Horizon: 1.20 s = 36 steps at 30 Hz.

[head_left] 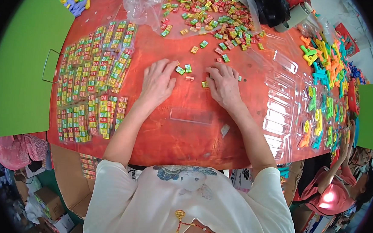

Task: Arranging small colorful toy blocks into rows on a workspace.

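Note:
Both my hands reach over a red table with palms down and fingers bent. My left hand (158, 81) has its thumb apart from the fingers, and its index fingertip is at a small yellow box partly hidden by it. Between the hands lie small green-and-white boxes (180, 70) and a red one (189, 78). My right hand (225, 85) rests with fingers parted beside a yellow-green box (205, 84); another edge of a box shows by its outer fingers. Nearer me lies a clear plastic tray (191, 116), long and narrow.
A heap of small coloured boxes (214, 15) spills from a clear plastic bag (142, 5) at the back. Filled strips of boxes (90, 76) cover the left. Clear trays (279, 105) and colourful plastic toy pieces (327, 56) lie right. Another person (331, 185) sits at far right.

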Tool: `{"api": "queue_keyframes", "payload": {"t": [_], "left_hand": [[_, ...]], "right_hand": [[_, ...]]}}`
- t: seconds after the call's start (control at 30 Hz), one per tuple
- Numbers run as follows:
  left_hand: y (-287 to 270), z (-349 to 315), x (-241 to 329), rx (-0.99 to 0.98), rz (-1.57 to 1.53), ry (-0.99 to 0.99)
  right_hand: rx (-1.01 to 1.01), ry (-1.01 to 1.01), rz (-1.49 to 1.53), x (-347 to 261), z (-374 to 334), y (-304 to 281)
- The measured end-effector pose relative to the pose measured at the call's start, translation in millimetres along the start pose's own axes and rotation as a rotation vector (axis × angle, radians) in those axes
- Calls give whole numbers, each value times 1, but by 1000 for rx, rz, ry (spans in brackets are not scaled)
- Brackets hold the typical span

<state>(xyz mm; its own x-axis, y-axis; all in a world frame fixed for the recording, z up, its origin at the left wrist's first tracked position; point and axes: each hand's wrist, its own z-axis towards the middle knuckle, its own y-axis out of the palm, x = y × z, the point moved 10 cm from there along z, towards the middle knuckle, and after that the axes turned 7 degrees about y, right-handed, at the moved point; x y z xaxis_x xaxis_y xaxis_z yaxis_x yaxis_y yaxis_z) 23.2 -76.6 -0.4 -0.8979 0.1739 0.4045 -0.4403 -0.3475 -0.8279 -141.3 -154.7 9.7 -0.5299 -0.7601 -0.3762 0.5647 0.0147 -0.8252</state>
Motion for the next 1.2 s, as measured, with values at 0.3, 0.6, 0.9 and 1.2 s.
{"api": "queue_keyframes", "payload": {"t": [0.3,0.6,0.9,1.2], "left_hand": [[12,23,-21,-242,219,-79],[13,-8,-2,-248,162,-165],[-3,4,5,-113,74,-241],[5,1,-22,-177,283,-169]], "right_hand": [[8,22,-104,-34,3,30],[-11,23,-194,-45,-9,19],[74,1,-161,-43,13,22],[-125,-48,-167,-24,14,30]]}}
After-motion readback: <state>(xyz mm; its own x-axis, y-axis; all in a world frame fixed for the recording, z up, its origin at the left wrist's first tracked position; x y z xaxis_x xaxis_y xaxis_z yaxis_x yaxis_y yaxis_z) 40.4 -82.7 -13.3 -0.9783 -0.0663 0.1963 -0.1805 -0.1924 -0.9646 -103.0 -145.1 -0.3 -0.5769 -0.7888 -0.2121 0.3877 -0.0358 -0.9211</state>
